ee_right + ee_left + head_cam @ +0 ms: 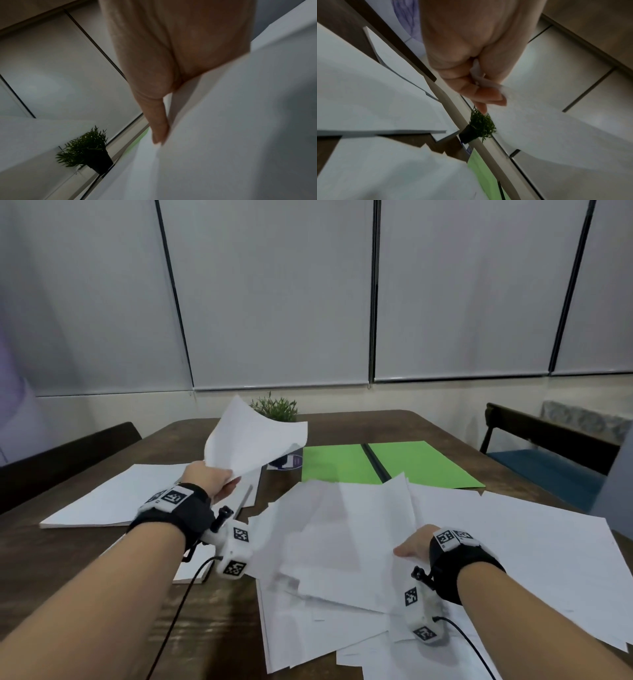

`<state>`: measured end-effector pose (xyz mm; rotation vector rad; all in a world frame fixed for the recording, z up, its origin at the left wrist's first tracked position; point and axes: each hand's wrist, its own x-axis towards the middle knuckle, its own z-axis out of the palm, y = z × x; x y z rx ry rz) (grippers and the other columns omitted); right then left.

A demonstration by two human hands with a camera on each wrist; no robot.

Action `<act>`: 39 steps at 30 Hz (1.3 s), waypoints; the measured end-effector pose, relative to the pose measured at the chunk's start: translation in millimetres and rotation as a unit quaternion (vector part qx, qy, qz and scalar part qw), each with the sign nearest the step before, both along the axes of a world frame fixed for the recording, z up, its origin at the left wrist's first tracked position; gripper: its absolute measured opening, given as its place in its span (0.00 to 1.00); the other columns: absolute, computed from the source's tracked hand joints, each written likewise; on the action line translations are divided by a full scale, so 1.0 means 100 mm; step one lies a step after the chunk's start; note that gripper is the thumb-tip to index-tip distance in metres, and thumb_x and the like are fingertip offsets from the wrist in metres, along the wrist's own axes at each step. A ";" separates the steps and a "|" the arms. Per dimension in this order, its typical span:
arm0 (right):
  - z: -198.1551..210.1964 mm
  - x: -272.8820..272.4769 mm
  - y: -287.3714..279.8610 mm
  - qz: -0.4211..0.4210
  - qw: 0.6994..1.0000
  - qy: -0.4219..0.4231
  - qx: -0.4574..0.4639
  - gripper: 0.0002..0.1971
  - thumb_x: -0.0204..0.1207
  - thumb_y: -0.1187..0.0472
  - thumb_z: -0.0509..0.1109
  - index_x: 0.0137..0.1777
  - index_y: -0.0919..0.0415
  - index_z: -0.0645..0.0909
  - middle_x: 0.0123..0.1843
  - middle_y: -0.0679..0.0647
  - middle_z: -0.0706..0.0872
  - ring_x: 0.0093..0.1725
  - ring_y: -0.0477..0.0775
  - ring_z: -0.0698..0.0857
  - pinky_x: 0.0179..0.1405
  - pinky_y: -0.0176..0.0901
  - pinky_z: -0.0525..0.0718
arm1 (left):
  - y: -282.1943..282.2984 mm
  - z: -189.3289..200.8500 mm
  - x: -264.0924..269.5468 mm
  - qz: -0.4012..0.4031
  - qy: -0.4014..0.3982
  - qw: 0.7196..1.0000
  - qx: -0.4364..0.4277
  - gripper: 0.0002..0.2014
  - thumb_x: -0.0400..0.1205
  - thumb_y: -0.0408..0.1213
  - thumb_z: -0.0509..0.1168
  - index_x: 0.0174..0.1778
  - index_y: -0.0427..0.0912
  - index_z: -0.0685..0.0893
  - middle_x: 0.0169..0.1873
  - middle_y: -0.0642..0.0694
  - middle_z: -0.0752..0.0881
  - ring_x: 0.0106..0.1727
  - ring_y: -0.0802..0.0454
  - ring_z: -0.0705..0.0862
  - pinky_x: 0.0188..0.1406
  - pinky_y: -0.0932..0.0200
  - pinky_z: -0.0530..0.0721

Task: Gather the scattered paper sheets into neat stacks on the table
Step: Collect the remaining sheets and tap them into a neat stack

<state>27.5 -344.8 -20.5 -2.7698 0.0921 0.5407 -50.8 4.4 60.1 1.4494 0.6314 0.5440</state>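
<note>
Above the table (342, 426), both hands pinch curling white sheets: left (212, 479) one (253, 440), right (416, 546) another (349, 525).

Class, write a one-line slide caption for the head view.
Left hand lifts a white sheet while right hand grips loose sheets on the table.

White paper sheets (342, 542), green folder (342, 463), brown wood-grain table (85, 549), black-and-white checkered wrist tags (173, 496).

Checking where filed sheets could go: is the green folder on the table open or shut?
Open. The green folder lies spread flat on the table, both green leaves showing either side of a dark spine, its near edge under loose paper sheets.
</note>
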 end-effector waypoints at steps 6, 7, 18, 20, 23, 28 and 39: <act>0.01 0.02 0.01 -0.096 0.982 0.002 0.165 0.39 0.83 0.33 0.45 0.78 0.66 0.69 0.77 0.64 0.73 0.73 0.63 0.75 0.75 0.49 0.68 | -0.51 -0.27 0.03 -0.087 0.068 0.994 0.023 0.06 0.79 0.19 0.63 0.48 0.30 0.80 0.50 0.31 0.84 0.33 0.43 0.85 0.15 0.61 0.83; -0.01 0.06 0.02 -0.115 0.972 0.003 0.203 0.42 0.82 0.31 0.40 0.80 0.66 0.67 0.79 0.64 0.71 0.76 0.63 0.72 0.78 0.51 0.65 | -0.59 -0.37 0.07 -0.101 0.091 0.990 0.040 0.05 0.77 0.19 0.64 0.47 0.30 0.80 0.50 0.32 0.84 0.36 0.41 0.86 0.19 0.57 0.86; -0.05 0.08 0.03 -0.026 0.994 0.023 0.104 0.38 0.66 0.29 0.68 0.67 0.56 0.79 0.68 0.57 0.83 0.61 0.59 0.83 0.66 0.48 0.80 | -0.94 -0.85 0.37 -0.153 0.374 0.841 0.359 0.40 0.72 0.71 0.61 0.68 0.41 0.77 0.67 0.40 0.79 0.69 0.42 0.77 0.65 0.54 0.75; -0.02 0.06 0.04 -0.006 0.999 0.026 0.033 0.31 0.72 0.38 0.72 0.69 0.58 0.79 0.69 0.56 0.83 0.65 0.58 0.82 0.65 0.44 0.79 | -0.73 -0.82 0.40 -0.108 0.384 0.831 0.387 0.42 0.73 0.71 0.58 0.79 0.47 0.67 0.76 0.40 0.69 0.78 0.41 0.65 0.75 0.51 0.65; 0.02 0.08 0.06 0.017 0.999 0.025 -0.017 0.27 0.78 0.44 0.69 0.72 0.59 0.77 0.71 0.55 0.81 0.70 0.57 0.79 0.65 0.43 0.76 | -0.50 -0.83 0.46 -0.107 0.402 0.812 0.409 0.40 0.76 0.66 0.61 0.80 0.46 0.66 0.76 0.42 0.71 0.76 0.42 0.71 0.73 0.54 0.70; -0.01 0.15 0.11 0.058 0.996 0.020 -0.062 0.26 0.82 0.44 0.63 0.73 0.60 0.76 0.74 0.55 0.78 0.72 0.58 0.77 0.67 0.44 0.73 | -0.36 -0.82 0.50 -0.136 0.437 0.775 0.436 0.38 0.76 0.61 0.67 0.74 0.37 0.72 0.71 0.42 0.77 0.70 0.44 0.77 0.69 0.54 0.75; 0.01 0.15 0.10 0.081 0.993 -0.011 -0.085 0.24 0.83 0.46 0.64 0.73 0.59 0.76 0.74 0.56 0.78 0.72 0.57 0.78 0.66 0.42 0.74 | -0.35 -0.87 0.49 -0.134 0.435 0.745 0.487 0.34 0.78 0.61 0.64 0.70 0.37 0.76 0.67 0.44 0.81 0.67 0.48 0.80 0.64 0.61 0.76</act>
